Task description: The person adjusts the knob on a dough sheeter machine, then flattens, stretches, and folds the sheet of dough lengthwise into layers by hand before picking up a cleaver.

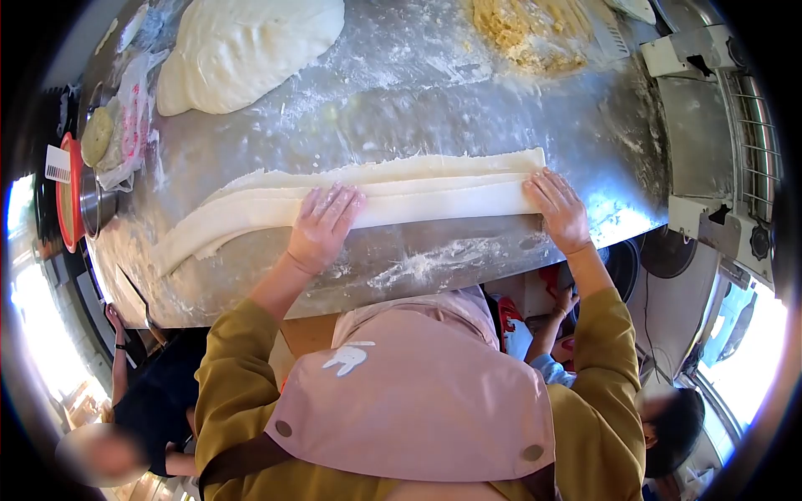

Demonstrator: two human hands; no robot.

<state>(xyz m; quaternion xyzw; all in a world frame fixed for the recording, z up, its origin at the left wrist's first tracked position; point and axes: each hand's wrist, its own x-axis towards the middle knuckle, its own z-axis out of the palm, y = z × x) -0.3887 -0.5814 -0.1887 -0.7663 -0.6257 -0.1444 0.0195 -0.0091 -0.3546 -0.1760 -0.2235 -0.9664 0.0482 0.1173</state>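
Note:
A long, pale dough sheet lies across the floured metal worktop, its near edge folded over into a smooth strip and its far edge thin and ragged. My left hand rests on the middle of the folded strip, palm down, floury fingers stretched out over it. At the strip's right end, my right hand lies with its fingers extended over the dough; its fingertips touch the folded part. The left end of the sheet tapers, curving toward the near edge of the worktop.
A large mound of white dough sits at the back left; yellowish crumbly dough is at the back right beside a scraper. A roller machine stands right. A red-rimmed bowl is left. Two other people are nearby.

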